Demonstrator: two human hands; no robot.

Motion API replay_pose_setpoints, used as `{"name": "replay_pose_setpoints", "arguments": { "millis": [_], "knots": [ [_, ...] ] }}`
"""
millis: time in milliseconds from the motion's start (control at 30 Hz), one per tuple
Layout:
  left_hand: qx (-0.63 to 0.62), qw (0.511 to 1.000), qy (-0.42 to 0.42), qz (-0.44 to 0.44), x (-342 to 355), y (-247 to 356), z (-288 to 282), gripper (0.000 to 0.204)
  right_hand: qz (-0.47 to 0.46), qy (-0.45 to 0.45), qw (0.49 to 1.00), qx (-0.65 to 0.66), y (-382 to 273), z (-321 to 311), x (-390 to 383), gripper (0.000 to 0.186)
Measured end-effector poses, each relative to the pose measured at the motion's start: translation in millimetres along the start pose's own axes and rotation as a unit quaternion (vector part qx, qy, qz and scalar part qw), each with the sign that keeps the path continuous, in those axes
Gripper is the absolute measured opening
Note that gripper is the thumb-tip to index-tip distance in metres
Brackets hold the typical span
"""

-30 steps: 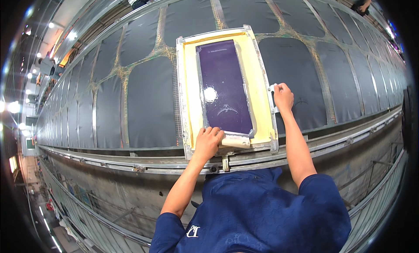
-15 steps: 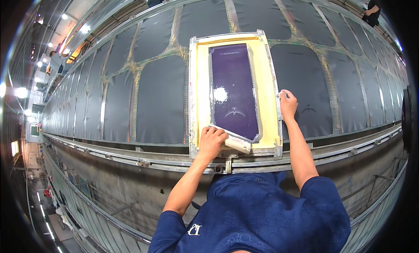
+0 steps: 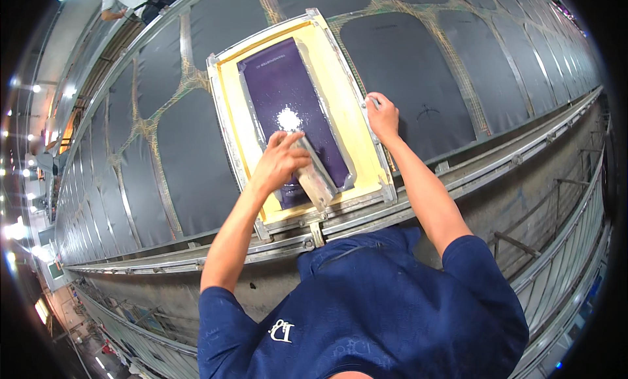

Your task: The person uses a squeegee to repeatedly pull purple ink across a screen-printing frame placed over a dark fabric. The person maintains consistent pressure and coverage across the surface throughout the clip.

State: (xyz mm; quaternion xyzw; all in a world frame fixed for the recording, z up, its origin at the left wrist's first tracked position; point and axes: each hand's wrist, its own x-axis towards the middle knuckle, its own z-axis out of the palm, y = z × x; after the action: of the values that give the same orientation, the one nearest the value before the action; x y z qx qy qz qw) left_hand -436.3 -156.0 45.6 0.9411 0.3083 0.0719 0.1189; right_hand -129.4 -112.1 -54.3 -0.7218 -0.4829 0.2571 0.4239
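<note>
Our left hand is closed around the wooden squeegee near the printing screen's close end. Our right hand grips the frame's edge. We judge the stroke barely begun.

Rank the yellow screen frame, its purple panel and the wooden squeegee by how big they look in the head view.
1. Yellow screen frame, largest.
2. Purple panel, inside it.
3. Wooden squeegee, smallest, under the left hand.

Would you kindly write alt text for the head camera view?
A person's left hand grips a wooden squeegee on a purple screen in a yellow printing frame, while the right hand holds the frame's edge above dark fabric panels.
</note>
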Motion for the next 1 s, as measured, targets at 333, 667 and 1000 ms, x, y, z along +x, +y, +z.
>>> {"name": "replay_pose_setpoints", "arguments": {
  "millis": [333,667,1000],
  "knots": [
    [-0.030,0.986,-0.051,0.153,91,6,28,0.021,0.007,-0.007,1.000,-0.013,-5,-1,4,0.022],
    [-0.006,0.997,-0.047,0.057,43,-3,29,0.018,0.012,-0.034,0.999,-0.008,5,-3,7,0.025],
    [-0.055,0.850,-0.048,-0.522,-61,64,-16,0.035,0.030,-0.072,0.997,0.003,4,-5,8,0.029]
  ]
}}
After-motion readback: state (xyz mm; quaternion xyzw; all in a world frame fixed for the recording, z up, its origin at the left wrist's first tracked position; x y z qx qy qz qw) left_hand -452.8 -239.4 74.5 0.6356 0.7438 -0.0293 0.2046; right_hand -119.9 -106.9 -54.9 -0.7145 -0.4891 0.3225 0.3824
